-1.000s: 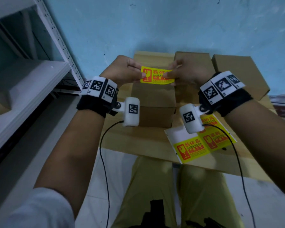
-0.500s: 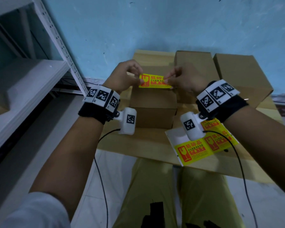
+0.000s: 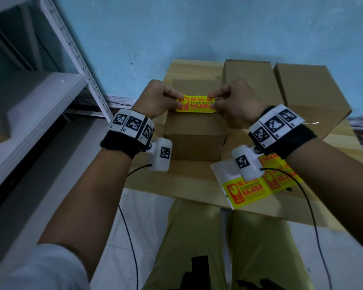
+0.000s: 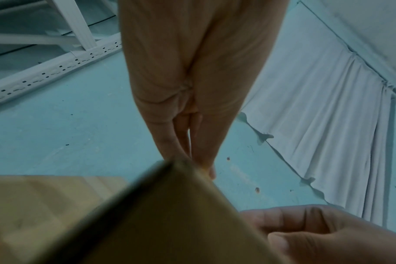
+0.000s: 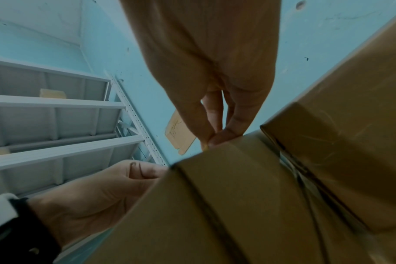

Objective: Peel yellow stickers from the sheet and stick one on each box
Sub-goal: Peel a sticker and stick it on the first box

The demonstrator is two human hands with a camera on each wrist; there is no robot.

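A yellow sticker point(image 3: 196, 104) with red print is stretched flat over the top of the nearest cardboard box point(image 3: 194, 135). My left hand point(image 3: 158, 99) pinches its left end and my right hand point(image 3: 232, 99) pinches its right end. Whether the sticker touches the box top I cannot tell. The sticker sheet point(image 3: 254, 185) lies on the wooden board to the right of this box, with yellow stickers left on it. In the right wrist view the right hand's fingertips point(image 5: 209, 141) pinch just above the box's top edge point(image 5: 215, 178), and the sticker's pale underside point(image 5: 178, 135) shows.
Two more cardboard boxes point(image 3: 249, 80) point(image 3: 310, 95) stand behind and to the right on the wooden board point(image 3: 176, 181). A white metal shelf rack point(image 3: 40, 91) fills the left side. A blue wall stands behind. Cables hang from both wrist cameras over my legs.
Both hands have carried the sticker down and away from me, from the air in front of the box to just over its top. The sheet has not moved.
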